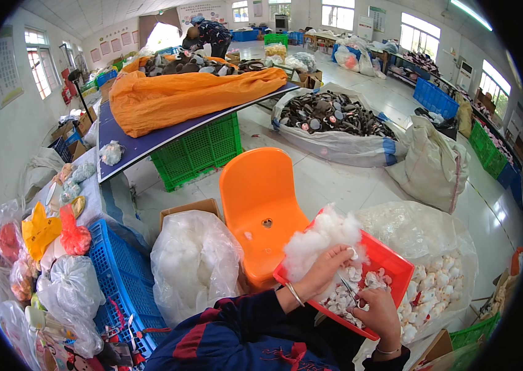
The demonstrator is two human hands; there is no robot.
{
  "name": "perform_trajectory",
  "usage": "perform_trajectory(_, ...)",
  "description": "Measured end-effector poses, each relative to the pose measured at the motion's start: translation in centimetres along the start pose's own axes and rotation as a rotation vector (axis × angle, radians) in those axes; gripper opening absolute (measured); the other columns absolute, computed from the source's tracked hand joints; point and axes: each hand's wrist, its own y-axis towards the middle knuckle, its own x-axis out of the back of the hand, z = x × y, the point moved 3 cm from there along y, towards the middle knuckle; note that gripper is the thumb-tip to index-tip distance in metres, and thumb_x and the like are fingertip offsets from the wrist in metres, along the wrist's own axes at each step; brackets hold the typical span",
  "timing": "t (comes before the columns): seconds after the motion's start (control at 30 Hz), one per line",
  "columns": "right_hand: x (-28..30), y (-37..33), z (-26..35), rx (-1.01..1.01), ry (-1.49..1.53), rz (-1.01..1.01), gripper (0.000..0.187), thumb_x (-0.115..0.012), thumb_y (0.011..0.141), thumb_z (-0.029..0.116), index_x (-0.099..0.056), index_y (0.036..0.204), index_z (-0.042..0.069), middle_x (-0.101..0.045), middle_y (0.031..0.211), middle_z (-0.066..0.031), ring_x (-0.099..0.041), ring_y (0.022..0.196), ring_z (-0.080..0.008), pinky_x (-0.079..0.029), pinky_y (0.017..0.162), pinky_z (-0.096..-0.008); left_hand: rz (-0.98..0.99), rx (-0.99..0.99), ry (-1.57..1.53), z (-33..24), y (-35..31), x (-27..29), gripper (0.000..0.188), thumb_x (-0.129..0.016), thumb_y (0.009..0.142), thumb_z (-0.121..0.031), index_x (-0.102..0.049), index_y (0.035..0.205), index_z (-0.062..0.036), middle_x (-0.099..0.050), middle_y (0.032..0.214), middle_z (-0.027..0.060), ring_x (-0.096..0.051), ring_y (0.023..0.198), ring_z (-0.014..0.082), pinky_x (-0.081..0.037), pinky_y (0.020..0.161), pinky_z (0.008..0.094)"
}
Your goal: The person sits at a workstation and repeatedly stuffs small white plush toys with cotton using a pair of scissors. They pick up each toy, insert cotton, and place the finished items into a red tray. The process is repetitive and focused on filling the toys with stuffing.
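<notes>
A red tray [391,250] sits low in front of me. White fluffy stuffing [329,238] heaps over its far left part, and small white fabric pieces [343,303] fill the near part. My left hand [326,269], a bangle at its wrist, pinches a small white piece [353,252] above the tray; whether that is fabric or stuffing is unclear. My right hand [379,314] is closed on a slim metal tool [346,284], like forceps or scissors, whose tip points toward the left hand. Its handles are partly hidden by the fingers.
An orange chair [258,185] stands just beyond the tray. Left of it are a clear bag of stuffing [193,266] and a blue crate [119,272]. To the right lies an open bag of stuffed white pieces [437,290]. Another person [209,36] bends over a far table.
</notes>
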Motion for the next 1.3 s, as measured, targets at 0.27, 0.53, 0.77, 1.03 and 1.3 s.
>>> perform_trajectory(0.27, 0.8, -1.5, -1.2, 0.016, 0.146, -0.194, 0.033, -0.086, 0.070, 0.017, -0.073, 0.094, 0.000, -0.067, 0.079, -0.0126, -0.065, 0.081, -0.0308, -0.051, 0.074, -0.0394, 0.033, -0.065, 0.443, -1.7, -0.1, 0.8, 0.023, -0.068, 0.099, -0.018, -0.071, 0.113, 0.0002, -0.068, 0.098, -0.0033, -0.058, 0.089, 0.0034, -0.048, 0.080, 0.0212)
perform_trajectory(0.53, 0.3, -1.5, -1.4, 0.018, 0.185, -0.215, 0.033, -0.085, 0.069, 0.014, -0.072, 0.095, -0.002, -0.067, 0.080, -0.0125, -0.064, 0.077, -0.0298, -0.050, 0.072, -0.0388, 0.034, -0.044, 0.447, -2.7, -0.4, 0.3, 0.024, -0.069, 0.098, -0.018, -0.072, 0.113, -0.0002, -0.069, 0.097, -0.0030, -0.059, 0.089, 0.0035, -0.049, 0.080, 0.0213)
perform_trajectory(0.77, 0.3, -1.4, -1.3, 0.008, 0.204, -0.227, 0.033, -0.086, 0.068, 0.013, -0.072, 0.094, -0.002, -0.066, 0.077, -0.0124, -0.063, 0.076, -0.0292, -0.050, 0.071, -0.0380, 0.104, -0.047, 0.471, -3.0, -0.6, 0.2, 0.022, -0.071, 0.096, -0.015, -0.072, 0.113, -0.0009, -0.070, 0.097, -0.0026, -0.060, 0.088, 0.0040, -0.050, 0.077, 0.0215)
perform_trajectory(1.03, 0.1, -1.3, -1.1, 0.016, 0.244, -0.259, 0.033, -0.086, 0.066, 0.009, -0.072, 0.094, -0.001, -0.066, 0.074, -0.0102, -0.062, 0.072, -0.0252, -0.048, 0.070, -0.0355, 0.084, -0.080, 0.554, -3.0, -0.6, 0.2, 0.018, -0.071, 0.097, -0.017, -0.073, 0.103, -0.0008, -0.067, 0.088, -0.0029, -0.059, 0.081, 0.0040, -0.049, 0.072, 0.0220)
perform_trajectory(1.3, -0.8, -1.0, -1.4, 0.074, 0.265, -0.304, 0.033, -0.086, 0.067, 0.009, -0.071, 0.096, 0.000, -0.065, 0.077, -0.0112, -0.062, 0.079, -0.0306, -0.049, 0.074, -0.0393, 0.150, 0.061, 0.508, -2.8, 0.1, 0.5, 0.020, -0.070, 0.097, -0.022, -0.072, 0.096, -0.0019, -0.065, 0.080, -0.0027, -0.058, 0.076, 0.0045, -0.047, 0.068, 0.0231)
